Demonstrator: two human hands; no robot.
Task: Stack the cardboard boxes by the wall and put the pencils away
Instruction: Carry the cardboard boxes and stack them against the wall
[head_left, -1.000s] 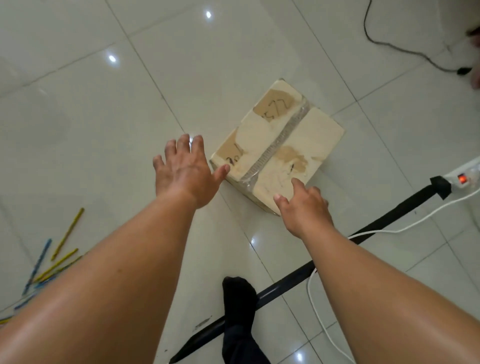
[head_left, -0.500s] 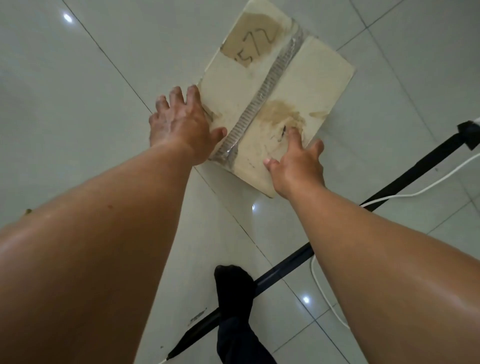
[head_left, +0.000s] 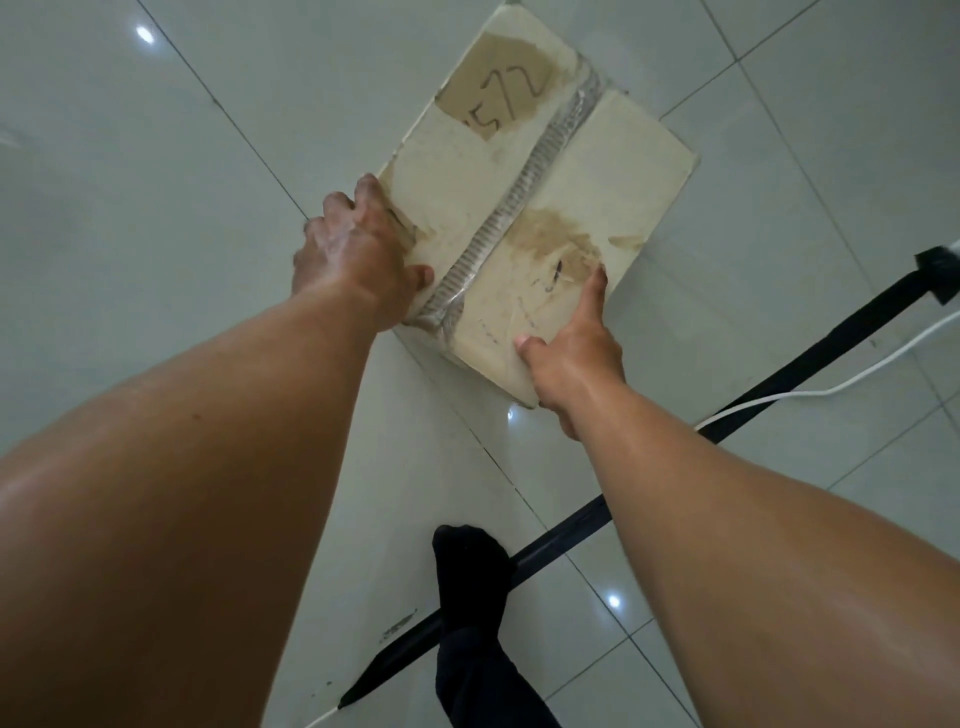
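A taped cardboard box (head_left: 587, 171) with "572" written on a torn brown patch lies on the white tiled floor, upper middle of the view. My left hand (head_left: 358, 254) grips its left near corner, thumb on top and fingers down the side. My right hand (head_left: 574, 348) grips the right near corner, index finger stretched along the top edge. Both palms press against the box sides. No pencils are in view.
A black strap or bar (head_left: 753, 384) runs diagonally across the floor from lower middle to the right edge. A white cable (head_left: 810, 392) lies beside it. My foot in a black sock (head_left: 470, 582) stands on the tiles below the box.
Both hands went from hovering near the box to clasping its two near corners. The view moved closer to the box, and the pencils at the left left the frame.
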